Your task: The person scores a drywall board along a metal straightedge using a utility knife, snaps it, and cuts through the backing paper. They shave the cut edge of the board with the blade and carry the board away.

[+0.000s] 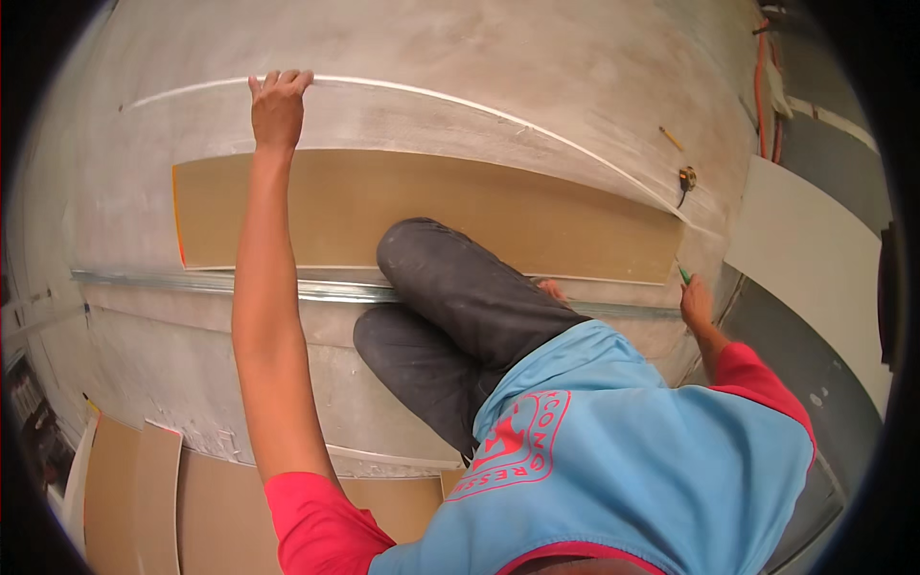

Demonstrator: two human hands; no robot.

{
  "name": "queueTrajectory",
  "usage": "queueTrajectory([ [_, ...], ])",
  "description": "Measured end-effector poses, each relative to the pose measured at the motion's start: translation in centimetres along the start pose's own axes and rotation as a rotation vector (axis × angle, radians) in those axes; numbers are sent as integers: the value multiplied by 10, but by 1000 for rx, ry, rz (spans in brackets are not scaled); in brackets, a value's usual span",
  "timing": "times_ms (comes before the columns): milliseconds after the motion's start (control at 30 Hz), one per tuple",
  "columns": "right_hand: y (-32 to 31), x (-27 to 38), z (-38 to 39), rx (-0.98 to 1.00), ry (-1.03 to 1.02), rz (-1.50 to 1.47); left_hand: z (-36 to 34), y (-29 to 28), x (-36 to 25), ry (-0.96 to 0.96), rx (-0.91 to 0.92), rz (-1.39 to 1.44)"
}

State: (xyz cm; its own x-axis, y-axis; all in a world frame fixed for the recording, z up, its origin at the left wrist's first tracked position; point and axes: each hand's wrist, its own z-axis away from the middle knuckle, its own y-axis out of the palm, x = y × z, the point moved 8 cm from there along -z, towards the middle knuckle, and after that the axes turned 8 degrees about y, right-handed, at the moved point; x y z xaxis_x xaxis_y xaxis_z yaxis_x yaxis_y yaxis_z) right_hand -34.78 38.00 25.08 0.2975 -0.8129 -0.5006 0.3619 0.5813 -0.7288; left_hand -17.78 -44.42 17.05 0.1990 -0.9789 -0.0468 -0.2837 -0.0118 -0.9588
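My left hand [277,103] is closed on a long, thin white strip [422,96] lying above a tan board [316,206] on the dusty concrete floor. My right hand [697,302] grips a small green pen-like tool [686,276] near the board's right end. My bent legs [450,268] in dark trousers lie over the board's lower edge and a long silver metal channel [326,287] beside it. A tape measure [687,179] and a short yellow pencil-like stick [671,138] lie beyond the board's right end.
More tan boards [211,498] lie at the lower left. A large pale panel [805,249] rests on a grey surface at the right, with orange hoses or cables [762,86] above it. Dark clutter [34,402] sits at the far left edge.
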Motion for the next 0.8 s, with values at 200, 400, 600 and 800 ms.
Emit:
queueTrajectory([
  [200,51,46,1,-182,-142,24,37,58,-36,-108,588,-212],
  [400,21,213,-76,-11,-182,-666,281,-11,-64,-520,497,85],
  [600,-17,316,-101,-298,-569,-738,619,-139,-152,-1017,865,25],
  [800,-22,355,-104,-283,-355,-622,715,-213,-271,-1243,778,-80],
])
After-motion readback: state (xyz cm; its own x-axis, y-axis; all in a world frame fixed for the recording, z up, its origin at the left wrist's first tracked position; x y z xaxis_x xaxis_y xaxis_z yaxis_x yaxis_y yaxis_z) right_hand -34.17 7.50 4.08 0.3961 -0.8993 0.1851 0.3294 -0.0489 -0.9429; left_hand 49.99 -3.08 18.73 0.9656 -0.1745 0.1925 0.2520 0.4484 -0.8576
